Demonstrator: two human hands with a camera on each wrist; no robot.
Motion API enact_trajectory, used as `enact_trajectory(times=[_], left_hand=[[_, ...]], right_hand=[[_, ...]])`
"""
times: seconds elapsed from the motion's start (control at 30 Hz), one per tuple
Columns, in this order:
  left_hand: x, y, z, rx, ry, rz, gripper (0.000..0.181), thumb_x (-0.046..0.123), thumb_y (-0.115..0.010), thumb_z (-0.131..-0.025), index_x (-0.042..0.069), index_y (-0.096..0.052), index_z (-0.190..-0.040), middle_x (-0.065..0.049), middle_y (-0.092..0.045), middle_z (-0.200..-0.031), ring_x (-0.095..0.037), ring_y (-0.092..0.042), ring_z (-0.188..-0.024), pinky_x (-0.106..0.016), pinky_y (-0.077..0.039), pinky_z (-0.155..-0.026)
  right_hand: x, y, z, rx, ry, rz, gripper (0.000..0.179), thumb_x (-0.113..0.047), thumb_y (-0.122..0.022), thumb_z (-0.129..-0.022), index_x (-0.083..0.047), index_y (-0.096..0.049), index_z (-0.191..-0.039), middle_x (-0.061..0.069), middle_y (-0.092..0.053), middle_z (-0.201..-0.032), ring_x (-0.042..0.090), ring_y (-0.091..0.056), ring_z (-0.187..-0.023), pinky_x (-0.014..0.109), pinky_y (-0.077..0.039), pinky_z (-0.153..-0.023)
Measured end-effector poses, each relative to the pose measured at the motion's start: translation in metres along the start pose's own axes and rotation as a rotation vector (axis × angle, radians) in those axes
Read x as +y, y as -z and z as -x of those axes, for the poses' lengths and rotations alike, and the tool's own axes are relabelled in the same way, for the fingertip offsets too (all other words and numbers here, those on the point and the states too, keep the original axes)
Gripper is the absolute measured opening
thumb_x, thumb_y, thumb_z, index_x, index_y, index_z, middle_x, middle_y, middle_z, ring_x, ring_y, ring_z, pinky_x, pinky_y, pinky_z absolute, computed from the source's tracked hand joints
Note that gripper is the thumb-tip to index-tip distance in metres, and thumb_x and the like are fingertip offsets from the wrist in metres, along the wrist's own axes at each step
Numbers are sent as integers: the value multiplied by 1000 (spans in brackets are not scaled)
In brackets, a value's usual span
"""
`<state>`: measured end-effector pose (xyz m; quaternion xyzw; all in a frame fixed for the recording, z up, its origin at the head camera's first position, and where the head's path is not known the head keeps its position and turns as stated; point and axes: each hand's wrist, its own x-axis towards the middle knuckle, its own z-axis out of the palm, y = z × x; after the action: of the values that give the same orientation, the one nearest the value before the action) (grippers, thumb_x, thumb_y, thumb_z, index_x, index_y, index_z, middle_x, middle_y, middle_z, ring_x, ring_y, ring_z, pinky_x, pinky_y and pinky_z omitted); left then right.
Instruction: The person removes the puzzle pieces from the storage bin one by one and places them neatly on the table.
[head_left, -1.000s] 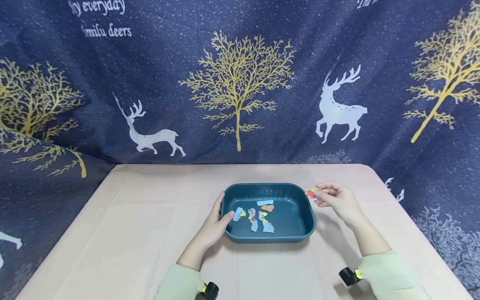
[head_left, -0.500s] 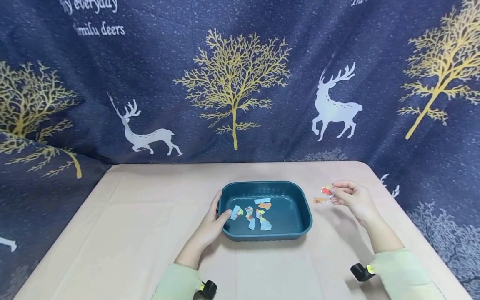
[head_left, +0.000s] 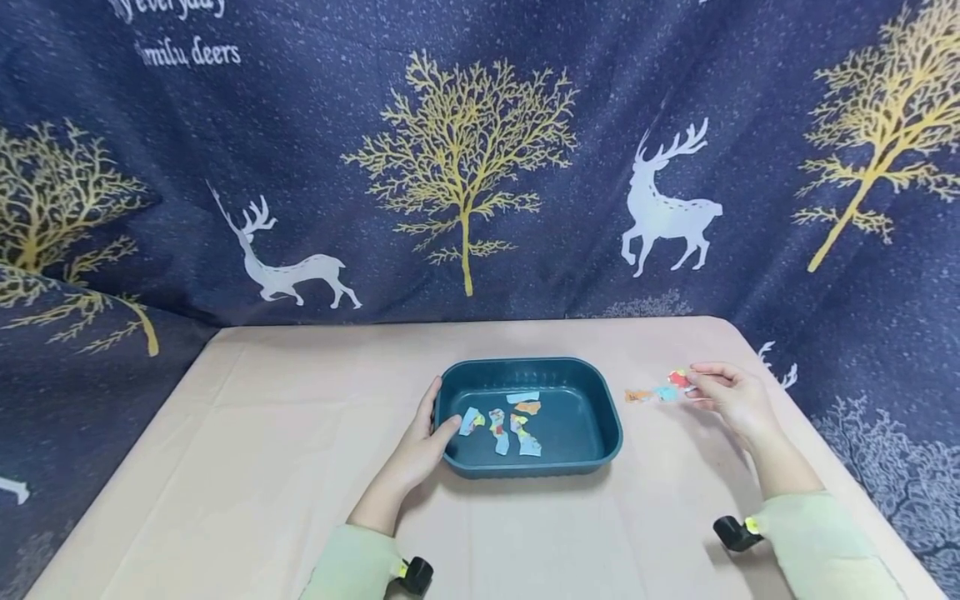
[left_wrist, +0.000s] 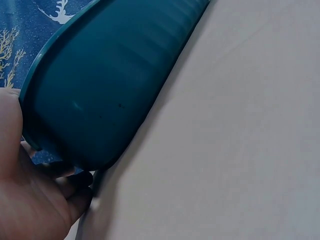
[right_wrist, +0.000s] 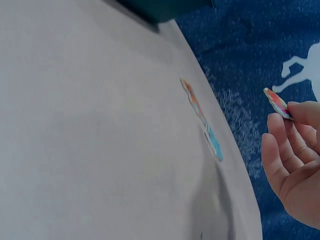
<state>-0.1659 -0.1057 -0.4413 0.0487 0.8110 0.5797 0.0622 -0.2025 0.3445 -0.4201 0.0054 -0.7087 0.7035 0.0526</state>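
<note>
My left hand (head_left: pixel 422 446) holds the left end of a dark teal rectangular tray (head_left: pixel 525 472), thumb over the rim and fingers along the outer wall. In the left wrist view, the fingers touch the outside of the tray (left_wrist: pixel 100 90). Inside lie several torn-looking, colourful flat pieces, among them an orange piece (head_left: pixel 528 407) and a pale blue strip (head_left: pixel 522 397). My right hand (head_left: pixel 738 404) pinches a small red and yellow flat piece (head_left: pixel 678 378) above the table, right of the tray. Below it lie an orange piece (head_left: pixel 638 396) and a light blue piece (head_left: pixel 665 393).
A table with a pale pink cloth (head_left: pixel 300 458) bears the tray. Behind it hangs a dark blue curtain (head_left: pixel 525 275) printed with trees and deer. Each wrist wears a small black camera, such as the right camera (head_left: pixel 737 533).
My right hand has moved rightward from the tray's right rim, still pinching the red and yellow piece. The orange and light blue pieces on the table have come into sight. The left hand stays on the tray.
</note>
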Motion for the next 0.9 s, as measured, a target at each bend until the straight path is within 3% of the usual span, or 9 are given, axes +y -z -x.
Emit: enact_trajectory(times=[0.07, 0.23, 0.4, 0.63, 0.7, 0.77, 0.9], left_hand=[[1, 0, 0, 0, -2, 4, 64, 30, -46, -93, 33, -7, -143, 3, -8, -151, -24, -7, -137, -50, -14, -107], [2, 0, 0, 3, 0, 8, 64, 29, -45, -93, 32, -6, -144, 3, -7, -151, -24, -7, -138, -49, -14, -107], [3, 0, 0, 0, -1, 8, 65, 29, -45, -93, 26, -6, -145, 2, -6, -151, -24, -7, -138, -50, -14, -106], [3, 1, 0, -4, -3, 7, 64, 29, -45, -94, 27, -6, -145, 3, -6, -151, -23, -6, -138, -49, -14, -107], [3, 1, 0, -7, -1, 7, 64, 29, -45, -94, 29, -6, -144, 3, -6, -151, -23, -6, -138, -49, -14, -107], [3, 1, 0, -10, 2, 7, 64, 30, -45, -94, 31, -6, -144, 4, -6, -151, -23, -6, -138, -49, -14, -107], [2, 1, 0, -13, 3, 12, 64, 29, -45, -94, 31, -6, -144, 4, -6, -151, -23, -6, -138, -49, -14, -107]], right_hand=[[-16, -8, 8, 5, -25, -3, 12, -2, -59, -84, -11, -63, -91, -6, -67, -76, 9, -64, -63, 23, -53, -57], [-10, -1, 6, 64, -89, 20, 10, -6, -63, -82, -14, -65, -88, -7, -66, -75, 9, -64, -62, 23, -53, -56], [-5, 7, 3, 101, -128, 116, 6, -14, -63, -83, -19, -64, -87, -10, -65, -72, 7, -64, -62, 24, -52, -53], [-1, 16, -1, 135, -182, 214, 5, -17, -61, -85, -21, -63, -87, -15, -64, -68, 5, -64, -61, 23, -52, -53], [0, 16, -2, 144, -195, 275, 8, -17, -59, -86, -14, -62, -93, -16, -63, -67, 4, -63, -60, 24, -52, -54], [2, 15, -4, 148, -200, 341, 23, -18, -57, -87, -2, -59, -103, -17, -62, -66, 3, -62, -60, 24, -53, -54], [5, 13, -7, 159, -222, 415, 46, -17, -54, -88, 15, -44, -120, -16, -59, -64, 2, -61, -58, 24, -52, -54]])
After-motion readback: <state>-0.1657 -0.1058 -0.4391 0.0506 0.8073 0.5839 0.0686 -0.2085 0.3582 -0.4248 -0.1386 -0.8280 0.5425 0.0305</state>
